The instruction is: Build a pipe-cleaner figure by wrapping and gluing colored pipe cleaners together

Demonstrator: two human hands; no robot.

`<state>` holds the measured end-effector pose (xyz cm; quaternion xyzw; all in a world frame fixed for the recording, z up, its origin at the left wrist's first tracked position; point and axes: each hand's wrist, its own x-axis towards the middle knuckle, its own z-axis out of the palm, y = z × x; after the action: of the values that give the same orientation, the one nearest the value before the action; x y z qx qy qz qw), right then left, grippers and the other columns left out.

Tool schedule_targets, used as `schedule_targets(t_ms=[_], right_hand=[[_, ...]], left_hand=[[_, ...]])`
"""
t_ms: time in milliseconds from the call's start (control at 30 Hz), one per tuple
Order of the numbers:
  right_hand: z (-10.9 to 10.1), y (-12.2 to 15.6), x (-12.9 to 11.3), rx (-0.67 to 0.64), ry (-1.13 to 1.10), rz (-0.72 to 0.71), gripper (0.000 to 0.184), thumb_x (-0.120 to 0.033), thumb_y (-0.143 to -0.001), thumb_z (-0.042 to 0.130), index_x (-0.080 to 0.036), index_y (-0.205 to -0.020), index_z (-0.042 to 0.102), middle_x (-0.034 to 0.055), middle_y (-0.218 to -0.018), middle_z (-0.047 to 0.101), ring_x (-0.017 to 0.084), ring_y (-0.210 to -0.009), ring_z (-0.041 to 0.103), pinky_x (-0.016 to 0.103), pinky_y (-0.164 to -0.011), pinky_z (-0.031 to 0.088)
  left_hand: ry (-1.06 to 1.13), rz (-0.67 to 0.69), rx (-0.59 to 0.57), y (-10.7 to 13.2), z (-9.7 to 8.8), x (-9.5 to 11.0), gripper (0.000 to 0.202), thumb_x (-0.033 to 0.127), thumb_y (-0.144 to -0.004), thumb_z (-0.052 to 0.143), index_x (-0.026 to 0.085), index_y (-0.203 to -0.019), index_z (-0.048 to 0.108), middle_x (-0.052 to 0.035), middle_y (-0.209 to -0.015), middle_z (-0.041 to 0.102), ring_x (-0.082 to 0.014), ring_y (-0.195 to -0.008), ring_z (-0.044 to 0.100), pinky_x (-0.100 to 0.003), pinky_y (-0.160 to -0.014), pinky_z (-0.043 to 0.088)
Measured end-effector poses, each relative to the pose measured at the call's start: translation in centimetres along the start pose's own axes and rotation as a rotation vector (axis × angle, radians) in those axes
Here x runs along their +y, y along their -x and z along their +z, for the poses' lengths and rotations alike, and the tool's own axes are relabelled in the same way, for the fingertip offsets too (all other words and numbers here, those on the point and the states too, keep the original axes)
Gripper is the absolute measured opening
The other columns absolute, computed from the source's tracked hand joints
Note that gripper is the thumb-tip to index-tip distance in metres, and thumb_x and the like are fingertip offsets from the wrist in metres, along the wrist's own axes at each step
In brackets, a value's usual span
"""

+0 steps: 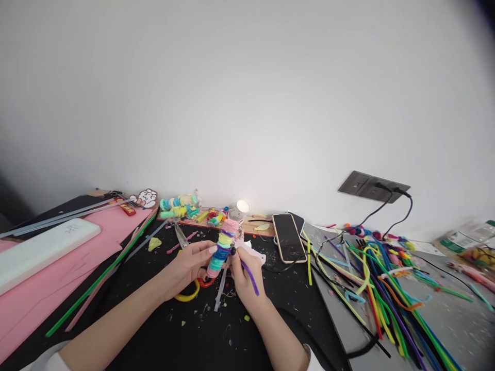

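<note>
A striped roll of coiled pipe cleaners (225,240), with pink, yellow, blue and teal bands, leans slightly to the right above the black mat. My left hand (191,265) is closed around it from the left, thumb and fingers on its side. Against its right side, my right hand (247,281) pinches a purple pipe cleaner (250,278), whose loose end hangs over the back of the hand. Below the roll lies a pair of scissors with a yellow handle (189,295), partly covered by my left hand. A pale flat strip (221,293) lies between my hands.
A phone (288,238) rests beyond my right hand. Many loose pipe cleaners (390,304) spread over the grey surface at right, near cables from a wall socket (373,186). Two finished coiled rolls (178,201) lie at the back; a white case (50,252) sits on pink sheets at left.
</note>
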<state>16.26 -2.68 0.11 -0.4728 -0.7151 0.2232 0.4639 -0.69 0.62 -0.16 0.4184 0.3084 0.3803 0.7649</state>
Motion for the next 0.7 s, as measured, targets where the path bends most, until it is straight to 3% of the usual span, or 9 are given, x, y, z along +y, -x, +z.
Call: schedule_targets(t_ms=[200, 467, 700], right_hand=[[0.1, -0.1, -0.1, -0.022, -0.017, -0.015, 0.033, -0.027, -0.094, 0.036, -0.021, -0.062, 0.036, -0.0029, -0.056, 0.041, 0.012, -0.053, 0.038, 0.026, -0.054, 0.028], [0.0, -0.1, -0.1, -0.015, -0.012, -0.005, 0.033, -0.027, -0.095, 0.035, -0.021, -0.062, 0.035, -0.0032, -0.056, 0.04, 0.012, -0.053, 0.037, 0.026, -0.054, 0.027], [0.0, 0.0, 0.0, -0.019, 0.012, -0.026, 0.032, -0.026, -0.095, 0.035, -0.021, -0.063, 0.037, -0.003, -0.057, 0.041, 0.012, -0.053, 0.038, 0.026, -0.054, 0.028]], left_hand=[[-0.086, 0.034, 0.045, -0.2, -0.1, -0.2, 0.033, 0.034, -0.068, 0.077, 0.016, -0.095, 0.068, -0.0031, -0.072, 0.067, -0.013, -0.059, 0.059, -0.021, -0.05, 0.045], [-0.167, 0.087, 0.083, 0.2, 0.7, 0.3, 0.038, 0.035, -0.068, 0.076, 0.015, -0.099, 0.068, -0.0053, -0.077, 0.069, -0.0119, -0.054, 0.058, -0.021, -0.046, 0.049], [-0.228, 0.145, 0.108, 0.4, 1.0, 0.4, 0.036, 0.033, -0.068, 0.076, 0.015, -0.098, 0.067, -0.0031, -0.071, 0.068, -0.0123, -0.052, 0.058, -0.022, -0.044, 0.05]])
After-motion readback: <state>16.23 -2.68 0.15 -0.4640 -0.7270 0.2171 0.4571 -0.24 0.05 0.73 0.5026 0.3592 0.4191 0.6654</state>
